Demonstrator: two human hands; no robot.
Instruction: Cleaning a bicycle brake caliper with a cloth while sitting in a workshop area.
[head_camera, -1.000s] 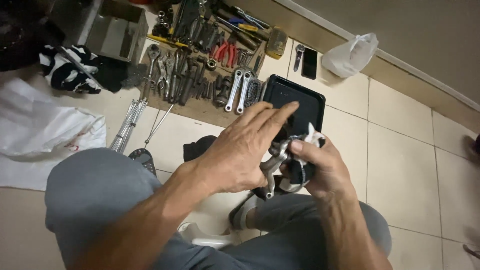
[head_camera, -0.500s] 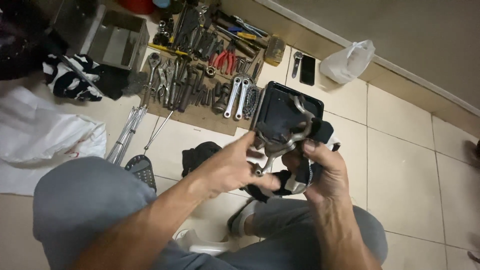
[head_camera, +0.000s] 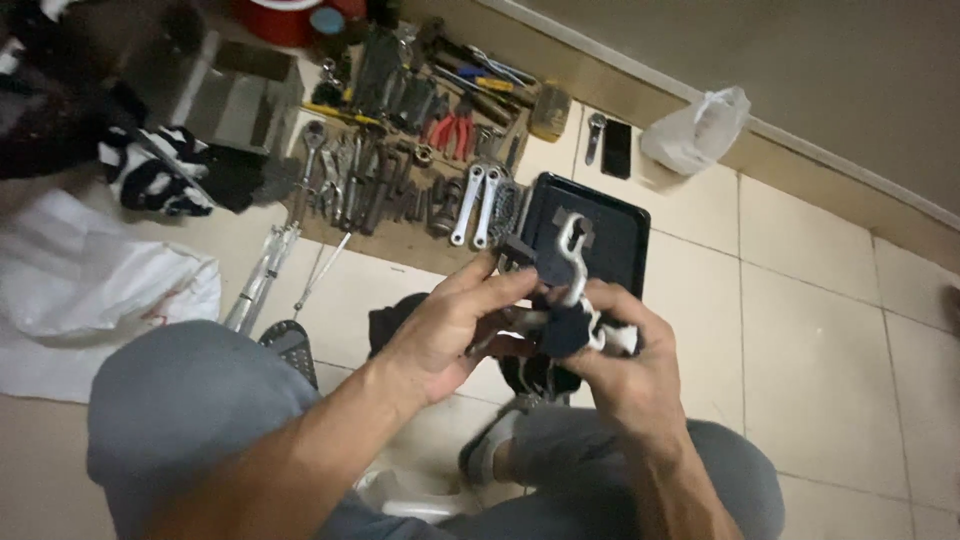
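Knees: a person sits low on a pale tiled floor (head_camera: 830, 330), grey trouser legs (head_camera: 190, 420) filling the near edge of the head view.
Left hand (head_camera: 450, 335): fingers curl together around the near-left end of a small metal part (head_camera: 565, 290), thumb pressed along its top.
Right hand (head_camera: 625, 365): fingers clamp from below on the same part, wrapped over a dark rag (head_camera: 565, 330) with white cloth showing at the knuckles.
Part: held in mid-air between both hands, above the knees and just in front of a black tray (head_camera: 625, 225); a silvery looped arm sticks up from a dark block.
Progress: judged from the grip alone, the piece is in mid-handling, being wiped or worked on; nothing shows it finished or set down.
Left to do: it cannot be told whether anything must be fitted or removed.
Beyond the hands: the tray lies on the floor, a board of hand tools (head_camera: 400, 170) spreads to its left, red-handled pliers (head_camera: 452, 132) among them.
Far: a white plastic bag (head_camera: 697, 130) rests by the wall, a dark phone (head_camera: 616, 147) near it.
Left side: crumpled white sheeting (head_camera: 90, 290) and a black-and-white cloth (head_camera: 160, 175).
Hidden: the rag and fingers cover the part's lower half; its kind stays unclear, and the dim light blurs the tools.
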